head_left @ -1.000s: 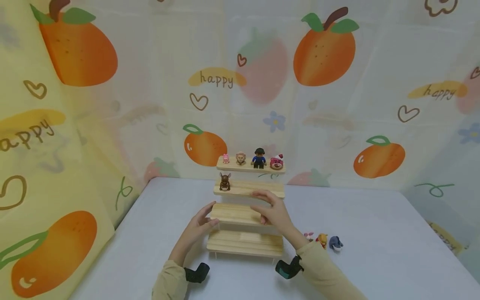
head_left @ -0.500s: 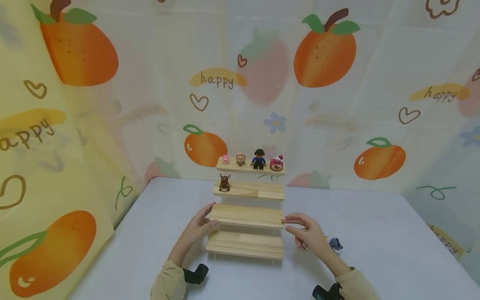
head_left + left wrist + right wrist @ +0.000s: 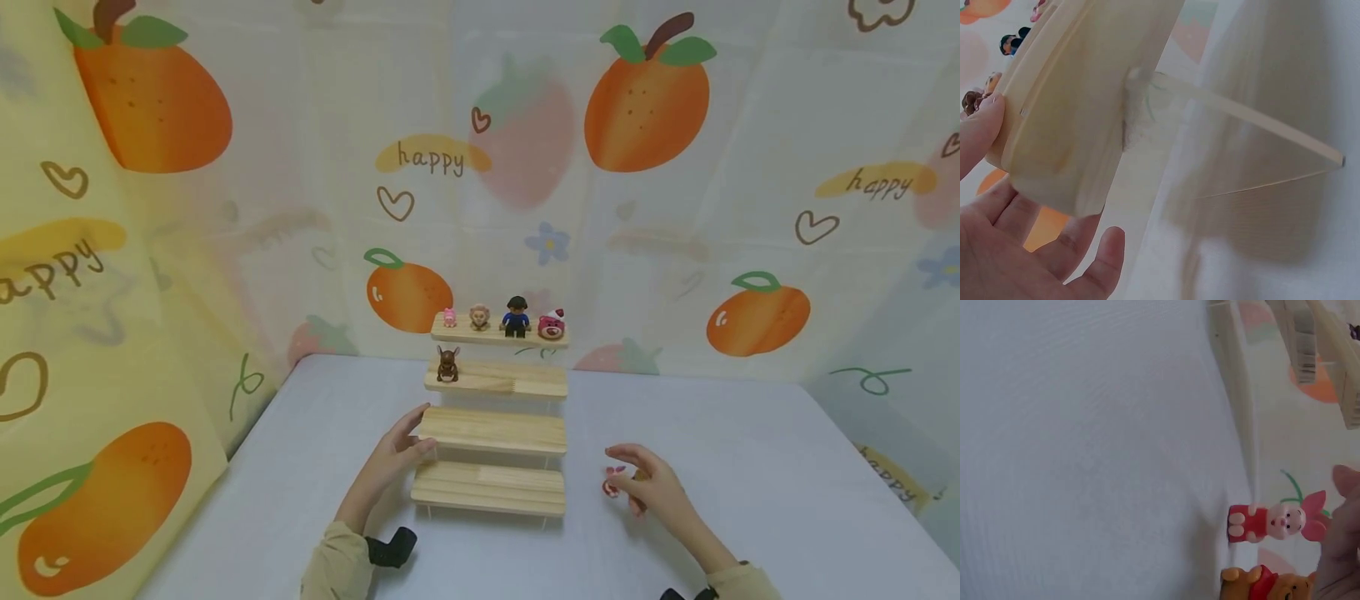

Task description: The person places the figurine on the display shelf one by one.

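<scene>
L hand [image 3: 395,457] rests relaxed fingers vs. stepped wooden shelf [image 3: 491,431] edge, R hand [image 3: 647,485] hangs loosely curled, empty, over pink piglet figure [image 3: 613,481] on worktop [image 3: 750,467] — pinch its body squarely, w/o toppling bear [image 3: 1265,584] beside.

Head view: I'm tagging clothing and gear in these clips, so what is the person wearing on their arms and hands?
Both hands are bare: no gloves or rings visible. The left hand comes out of a pale beige long sleeve with a black wrist-mounted device at the cuff. The right hand has a matching beige sleeve, with a dark device barely visible at the frame's bottom edge.
</scene>
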`<control>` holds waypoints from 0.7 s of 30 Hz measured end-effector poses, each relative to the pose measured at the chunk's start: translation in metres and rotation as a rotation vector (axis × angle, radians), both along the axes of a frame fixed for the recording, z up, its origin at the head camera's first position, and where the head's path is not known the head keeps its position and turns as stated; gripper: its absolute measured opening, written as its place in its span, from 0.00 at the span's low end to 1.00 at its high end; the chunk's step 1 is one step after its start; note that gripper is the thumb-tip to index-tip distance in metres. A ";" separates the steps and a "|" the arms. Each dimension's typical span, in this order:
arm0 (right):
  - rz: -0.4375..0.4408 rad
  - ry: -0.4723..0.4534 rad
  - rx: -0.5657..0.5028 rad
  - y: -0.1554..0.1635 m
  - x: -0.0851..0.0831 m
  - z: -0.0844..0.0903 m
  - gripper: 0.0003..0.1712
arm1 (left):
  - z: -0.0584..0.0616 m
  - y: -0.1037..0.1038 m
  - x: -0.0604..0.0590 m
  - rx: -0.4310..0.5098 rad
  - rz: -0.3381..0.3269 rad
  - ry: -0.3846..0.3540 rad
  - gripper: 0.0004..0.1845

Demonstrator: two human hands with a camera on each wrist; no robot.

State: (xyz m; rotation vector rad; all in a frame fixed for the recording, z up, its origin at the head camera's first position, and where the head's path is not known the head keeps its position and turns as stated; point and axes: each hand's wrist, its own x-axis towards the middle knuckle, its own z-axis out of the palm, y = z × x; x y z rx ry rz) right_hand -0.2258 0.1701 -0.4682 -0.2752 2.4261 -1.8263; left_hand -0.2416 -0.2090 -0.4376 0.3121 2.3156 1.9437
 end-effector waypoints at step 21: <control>0.046 0.179 0.436 -0.004 -0.001 -0.006 0.15 | -0.015 -0.002 -0.009 0.011 0.022 0.011 0.33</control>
